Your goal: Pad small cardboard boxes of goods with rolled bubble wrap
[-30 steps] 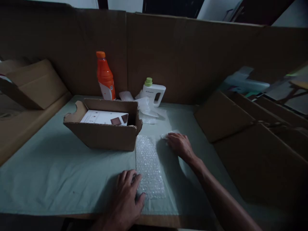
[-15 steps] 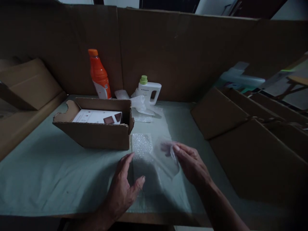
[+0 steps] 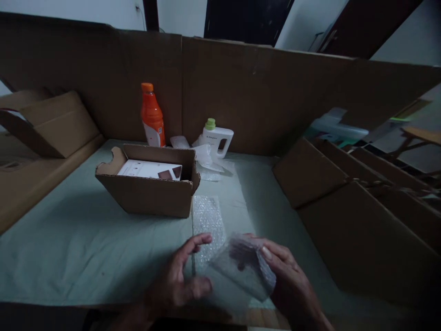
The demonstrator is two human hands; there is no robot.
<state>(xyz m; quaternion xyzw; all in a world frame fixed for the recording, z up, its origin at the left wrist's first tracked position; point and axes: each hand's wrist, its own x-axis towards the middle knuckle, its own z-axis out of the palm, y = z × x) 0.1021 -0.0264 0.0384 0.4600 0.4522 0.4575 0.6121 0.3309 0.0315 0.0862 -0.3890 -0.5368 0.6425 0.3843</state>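
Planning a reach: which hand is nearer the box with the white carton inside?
Left. The left hand is in front of the box, apart from it; the right hand is farther away, to the right.

Bubble wrap [image 3: 207,220] looks like bumpy, glossy plastic; the box [image 3: 149,196], matt cardboard.

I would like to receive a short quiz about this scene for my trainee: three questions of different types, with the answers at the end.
1. Which hand grips the raised clear wrap?
2. True or false: the white bottle has a green cap.
3. What shows inside the open cardboard box in the middle?
A) the orange bottle
B) a white printed box
C) the flat bubble wrap strip

Key:
1. The right hand.
2. True.
3. B
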